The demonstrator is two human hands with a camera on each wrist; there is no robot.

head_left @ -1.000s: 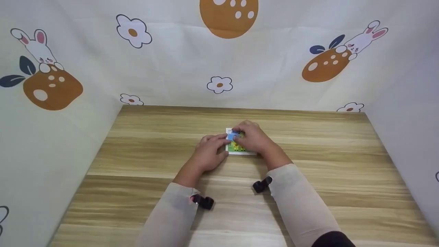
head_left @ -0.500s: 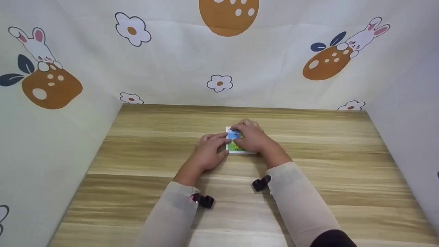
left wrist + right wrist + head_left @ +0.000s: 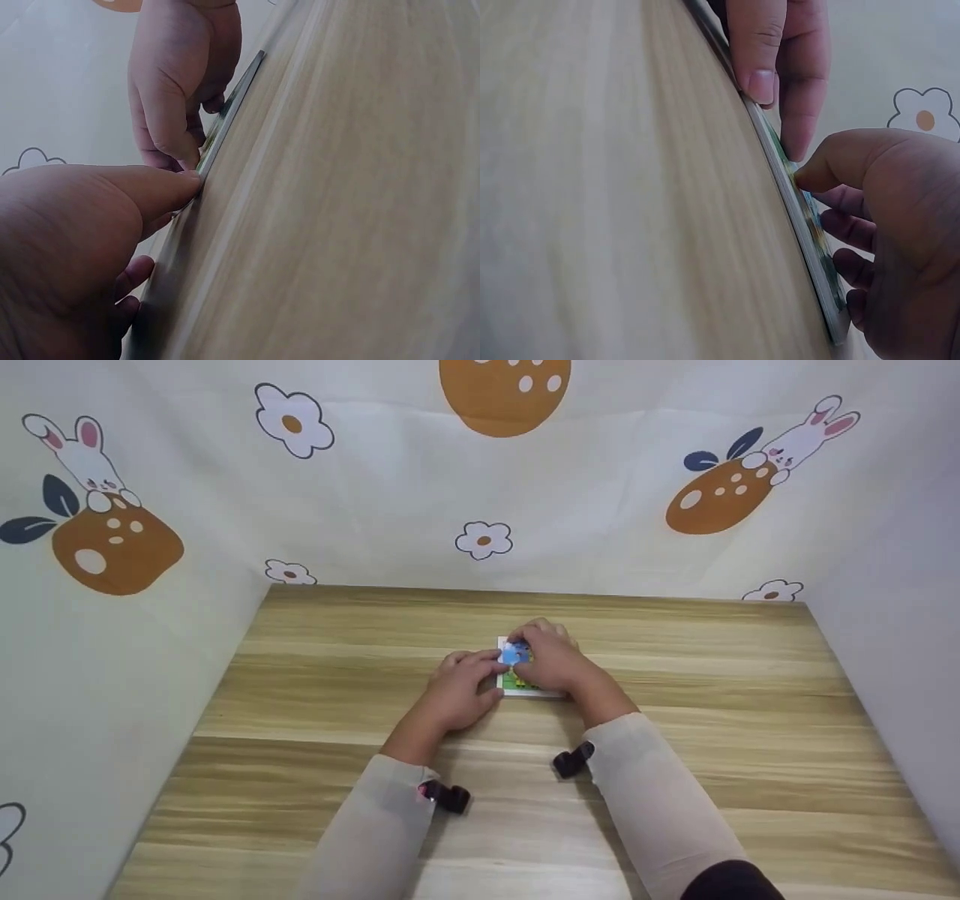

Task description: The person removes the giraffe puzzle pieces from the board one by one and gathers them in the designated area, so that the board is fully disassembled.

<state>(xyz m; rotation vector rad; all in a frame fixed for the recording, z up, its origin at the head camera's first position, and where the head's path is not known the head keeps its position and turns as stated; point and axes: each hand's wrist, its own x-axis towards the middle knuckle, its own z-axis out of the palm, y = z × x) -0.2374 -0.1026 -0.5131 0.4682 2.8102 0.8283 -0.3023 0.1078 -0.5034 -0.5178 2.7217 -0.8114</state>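
Observation:
A small, flat, white-bordered picture puzzle [image 3: 510, 691] lies on the tabletop, its picture blue above and green below with yellow figures. My left hand [image 3: 463, 690] rests at its left side. The left thumb presses the near corner, and straight fingers reach over the left border. From the right, my right hand [image 3: 551, 660] covers much of the picture. Its bent thumb and fingers touch the blue part; whether a loose piece is between them is too small to tell. In the right wrist view, the puzzle's edge [image 3: 799, 225] lies low and flat, with the right thumb on its face.
The wood-grain table [image 3: 322, 675] extends around both hands. Behind it hangs a pale cloth [image 3: 375, 495] with flowers, rabbits and orange fruit, and pale walls flank both sides. Small black wrist cameras [image 3: 574, 761] sit on the beige sleeves [image 3: 652, 787].
The right thumb and fingers have shifted slightly over the blue part, and the blue patch between them looks different. The left hand stays at the puzzle's left edge. The head view has tilted a little.

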